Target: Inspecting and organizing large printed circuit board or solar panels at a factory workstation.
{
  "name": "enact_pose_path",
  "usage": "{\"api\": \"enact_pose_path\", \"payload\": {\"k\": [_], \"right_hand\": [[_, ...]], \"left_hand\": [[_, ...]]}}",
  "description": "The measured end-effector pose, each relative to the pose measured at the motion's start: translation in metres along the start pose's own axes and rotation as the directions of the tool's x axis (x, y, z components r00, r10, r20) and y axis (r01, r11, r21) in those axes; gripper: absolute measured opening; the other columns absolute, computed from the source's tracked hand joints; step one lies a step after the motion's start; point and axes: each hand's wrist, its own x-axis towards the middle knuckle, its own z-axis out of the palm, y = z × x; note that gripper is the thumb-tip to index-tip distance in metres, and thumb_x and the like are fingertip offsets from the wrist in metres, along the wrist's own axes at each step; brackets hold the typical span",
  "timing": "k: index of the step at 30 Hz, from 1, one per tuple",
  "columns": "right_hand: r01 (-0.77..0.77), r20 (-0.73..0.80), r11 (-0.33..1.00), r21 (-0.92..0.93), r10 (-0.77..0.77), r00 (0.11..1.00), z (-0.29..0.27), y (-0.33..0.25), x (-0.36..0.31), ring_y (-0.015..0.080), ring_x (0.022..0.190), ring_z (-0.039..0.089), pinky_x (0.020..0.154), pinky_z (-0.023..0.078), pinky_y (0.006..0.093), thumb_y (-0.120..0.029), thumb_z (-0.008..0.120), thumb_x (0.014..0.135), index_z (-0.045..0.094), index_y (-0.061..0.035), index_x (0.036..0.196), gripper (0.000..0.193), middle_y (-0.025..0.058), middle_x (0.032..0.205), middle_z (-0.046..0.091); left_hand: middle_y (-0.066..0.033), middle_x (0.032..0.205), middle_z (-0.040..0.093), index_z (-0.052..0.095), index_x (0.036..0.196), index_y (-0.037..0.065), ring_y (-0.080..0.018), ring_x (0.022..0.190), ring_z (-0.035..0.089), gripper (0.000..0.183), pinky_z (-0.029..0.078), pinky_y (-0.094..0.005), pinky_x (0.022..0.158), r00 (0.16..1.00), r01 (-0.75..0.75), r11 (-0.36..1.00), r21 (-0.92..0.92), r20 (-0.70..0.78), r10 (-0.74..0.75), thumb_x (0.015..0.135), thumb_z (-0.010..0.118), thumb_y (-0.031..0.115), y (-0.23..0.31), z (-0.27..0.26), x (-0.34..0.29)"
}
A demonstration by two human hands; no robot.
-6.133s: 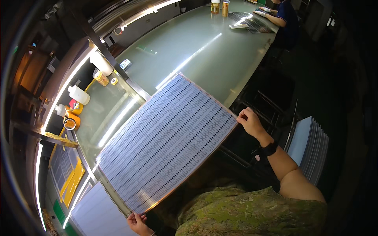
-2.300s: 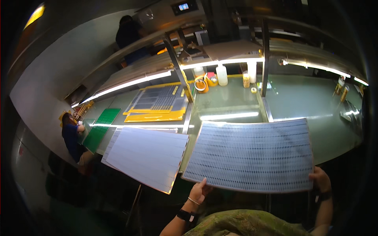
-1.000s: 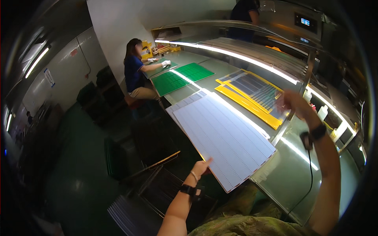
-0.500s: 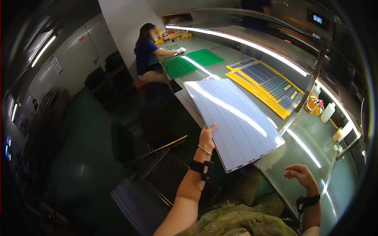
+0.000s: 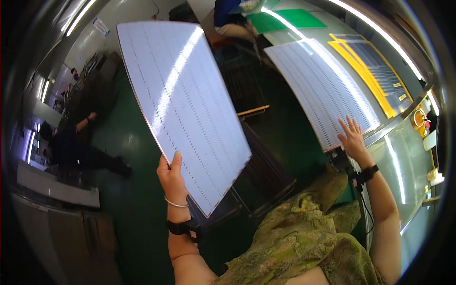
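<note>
My left hand [image 5: 172, 178] grips a large white panel [image 5: 190, 104] by its near left edge, thumb on top and the other fingers underneath. Rows of small dark dots run along the panel, and a bright streak of light reflects on it. It is held up over the floor, apart from the table. A second white dotted panel [image 5: 318, 85] lies on the table to the right. Over the near end of that second panel is my right hand [image 5: 352, 137], fingers spread and holding nothing; whether it touches the surface I cannot tell.
Beyond the second panel lie yellow-edged dark sheets [image 5: 375, 71] and a green sheet [image 5: 289, 20], where a person [image 5: 230, 19] sits. Bottles and a tape roll [image 5: 420, 118] stand at the right. Dark racks [image 5: 266, 166] stand below the raised panel. Another person [image 5: 76, 147] is at the far left.
My left hand has carried the white panel left, off the table side, uncovering the second panel. My right hand has moved forward over that one, its fingers spreading. The view has turned left.
</note>
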Motion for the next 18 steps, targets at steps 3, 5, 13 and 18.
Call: {"api": "enact_pose_path", "payload": {"k": [3,5,13,18], "right_hand": [[-0.099,-0.029,0.989,-0.109,0.096,0.995,0.037,0.016,0.000,0.0338,0.133,0.018,0.106,0.012,0.0518,-0.033,0.044,0.090,0.037,-0.0205,0.134,0.047,0.0106,0.144,0.025],[-0.069,-0.040,0.990,-0.126,0.064,0.997,0.047,0.019,0.000,0.0313,0.134,0.017,0.107,0.009,0.0505,-0.035,0.038,0.092,0.036,-0.0211,0.135,0.045,0.0076,0.144,0.024],[-0.071,-0.029,0.980,-0.185,0.067,0.997,0.046,0.019,0.000,0.0260,0.135,0.016,0.108,0.009,0.0439,-0.038,0.028,0.094,0.034,-0.0205,0.136,0.046,0.0064,0.145,0.023],[-0.035,-0.016,0.985,-0.168,0.032,0.999,0.039,0.015,-0.002,0.0292,0.133,0.019,0.107,0.014,0.0418,-0.033,0.028,0.095,0.034,-0.0151,0.137,0.046,0.0109,0.143,0.026]], "left_hand": [[-0.0102,0.084,0.064,0.056,0.105,-0.004,-0.0090,0.070,0.054,0.024,0.045,-0.0251,0.065,0.995,0.015,0.880,0.475,-0.098,0.036,0.086,0.055,0.010,-0.064,-0.036,-0.020],[-0.0135,0.082,0.064,0.055,0.107,-0.004,-0.0125,0.068,0.057,0.025,0.046,-0.0282,0.064,0.988,0.035,0.871,0.490,-0.150,0.044,0.084,0.054,0.008,-0.102,-0.041,-0.034],[-0.0231,0.090,0.063,0.054,0.111,-0.004,-0.0352,0.080,0.062,0.032,0.047,-0.0394,0.073,0.867,0.433,0.746,0.507,-0.459,-0.192,0.080,0.051,0.004,-0.267,-0.043,-0.106],[-0.0239,0.089,0.063,0.053,0.113,-0.002,-0.0368,0.080,0.062,0.035,0.047,-0.0409,0.073,0.830,0.508,0.742,0.438,-0.479,-0.286,0.079,0.050,0.002,-0.311,-0.022,-0.145]]}}
